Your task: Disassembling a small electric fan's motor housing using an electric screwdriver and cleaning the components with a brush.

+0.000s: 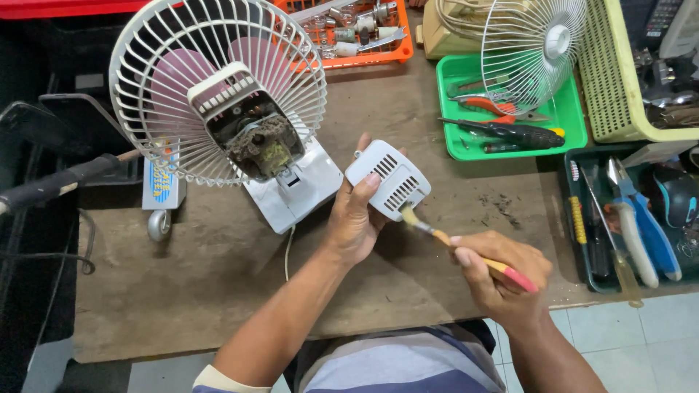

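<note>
With the left hand [354, 218] gripping the detached white vented plastic motor cover [388, 180], we are brushing it using the yellow-handled paintbrush [466, 251] pinched in the right hand [502, 280], while the small white desk fan's dusty exposed motor [258, 142] is awaiting cleaning.

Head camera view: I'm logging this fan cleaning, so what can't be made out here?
- Inside of the white vented cover: faces away, and the left hand wraps its side.
- Brush handle: its middle is hidden in the right hand.
- Fan blades: only pink patches show behind the guard and dusty motor.
- Small parts in the orange tray: too small, cut off by the top edge.
- Loose wire guard: top cut off.
</note>
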